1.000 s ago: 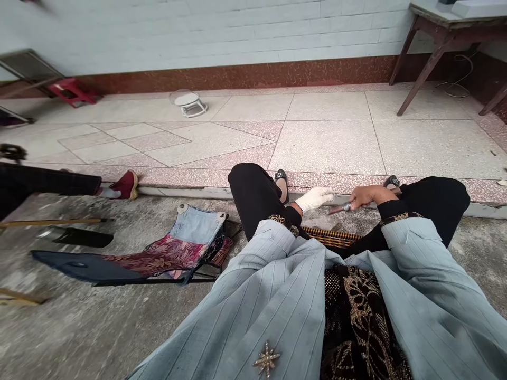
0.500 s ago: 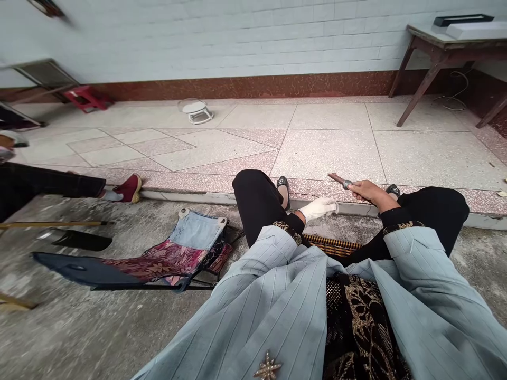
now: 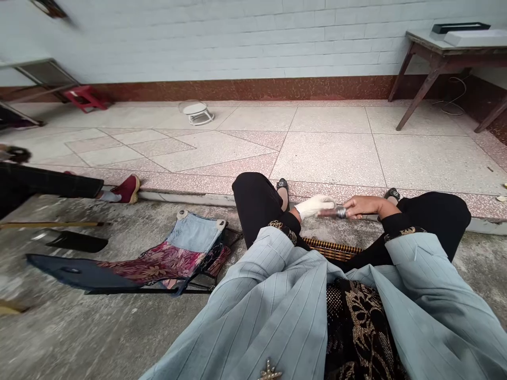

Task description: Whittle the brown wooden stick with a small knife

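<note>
My right hand [image 3: 360, 206] is wrapped round a short tool [image 3: 339, 212] with a flat, rusty-brown end and silvery wire or metal bound round its middle. The brown end points left and lies against or just below the fingers of my left hand [image 3: 316, 206]. That hand wears a white knitted glove, its fingers drawn together. What it holds, if anything, is too small to make out. Both hands are between my knees, above the concrete at the step's edge. Beneath me part of a yellow-and-black woven seat [image 3: 332, 248] shows.
A low folding chair [image 3: 158, 261] with patterned cloth stands at my left. Farther left are a co-worker's leg and red shoe [image 3: 127, 190], and a dark bottle-like object [image 3: 81, 240]. A small white stool [image 3: 196, 111], a red stool [image 3: 85, 98] and a wooden table [image 3: 439, 50] stand on the tiled step.
My right hand has lowered the tool and turned its brown end, previously raised, level towards my left hand. The gloved hand has shifted slightly up and left; the two hands are now together.
</note>
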Motion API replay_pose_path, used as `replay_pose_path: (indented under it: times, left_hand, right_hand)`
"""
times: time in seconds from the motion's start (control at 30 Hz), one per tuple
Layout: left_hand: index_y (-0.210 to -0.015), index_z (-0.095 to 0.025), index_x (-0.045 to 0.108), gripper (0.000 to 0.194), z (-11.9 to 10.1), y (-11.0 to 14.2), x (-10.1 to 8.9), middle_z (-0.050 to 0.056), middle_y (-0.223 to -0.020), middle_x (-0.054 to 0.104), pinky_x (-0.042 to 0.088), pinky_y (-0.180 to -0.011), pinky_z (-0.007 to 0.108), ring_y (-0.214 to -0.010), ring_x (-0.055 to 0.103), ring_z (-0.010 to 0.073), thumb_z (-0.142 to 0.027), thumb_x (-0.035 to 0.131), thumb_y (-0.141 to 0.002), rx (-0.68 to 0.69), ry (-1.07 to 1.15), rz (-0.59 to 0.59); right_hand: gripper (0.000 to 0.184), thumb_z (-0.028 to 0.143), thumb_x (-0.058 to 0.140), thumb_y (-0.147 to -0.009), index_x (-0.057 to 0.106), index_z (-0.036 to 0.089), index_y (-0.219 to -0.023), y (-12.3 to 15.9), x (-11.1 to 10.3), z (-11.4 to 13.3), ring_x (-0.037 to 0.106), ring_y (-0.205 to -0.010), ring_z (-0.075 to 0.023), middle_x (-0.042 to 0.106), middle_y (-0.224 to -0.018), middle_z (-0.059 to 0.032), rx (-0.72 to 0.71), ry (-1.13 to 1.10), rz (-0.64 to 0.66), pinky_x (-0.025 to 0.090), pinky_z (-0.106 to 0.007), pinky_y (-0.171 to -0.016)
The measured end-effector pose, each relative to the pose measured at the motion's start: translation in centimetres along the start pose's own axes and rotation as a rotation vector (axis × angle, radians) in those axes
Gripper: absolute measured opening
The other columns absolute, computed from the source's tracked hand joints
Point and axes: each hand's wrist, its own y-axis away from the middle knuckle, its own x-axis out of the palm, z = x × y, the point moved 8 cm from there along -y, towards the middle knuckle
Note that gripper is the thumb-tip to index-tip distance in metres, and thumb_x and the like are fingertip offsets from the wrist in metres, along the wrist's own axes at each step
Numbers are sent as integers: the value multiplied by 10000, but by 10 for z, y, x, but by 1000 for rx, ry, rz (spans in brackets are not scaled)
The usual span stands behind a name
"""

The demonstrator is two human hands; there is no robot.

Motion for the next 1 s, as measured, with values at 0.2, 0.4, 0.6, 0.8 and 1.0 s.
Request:
replay_pose_path:
  times: [0.2,0.4,0.6,0.8,1.0]
  left_hand:
    - [-888,-132,632,426,-3,-7,-6,-41,-614,415,391,-482,195,-518,394,74,-549,550,-861,78,56,6]
    - [-877,-157,684,217,-34,-10,-24,23,-668,573,398,-551,215,-606,476,107,-367,637,-842,66,-111,22]
    - [-937,-165,702,132,-70,-28,-66,90,-954,686,497,-742,293,-861,624,181,-239,603,-892,33,-259,-34]
    - [-1049,-156,684,261,-93,-46,-103,82,-950,663,524,-720,292,-818,611,165,-348,651,-875,48,-243,7]
    - [-961,-136,642,378,-109,-73,-118,16,-691,533,410,-549,220,-576,448,96,-476,481,-933,129,-171,47]
  right_hand:
    - [384,518,668,-809,614,146,-887,20,-53,31,396,-496,-62,509,-646,36,-259,-331,-538,271,-214,-480]
    - [270,410,626,-851,651,148,-913,24,-98,47,436,-515,-95,544,-651,-1,-73,-64,-831,323,-246,-501]
    - [294,394,686,-800,744,186,-1000,9,-116,67,562,-746,-205,678,-897,-98,276,611,-670,346,-303,-596]
    - [242,379,688,-807,735,192,-954,1,-79,101,415,-562,-102,537,-654,23,-39,253,125,317,-265,-561]
    - [283,420,660,-817,642,154,-913,-2,-180,122,392,-546,-89,479,-636,34,-308,-133,-479,277,-255,-523]
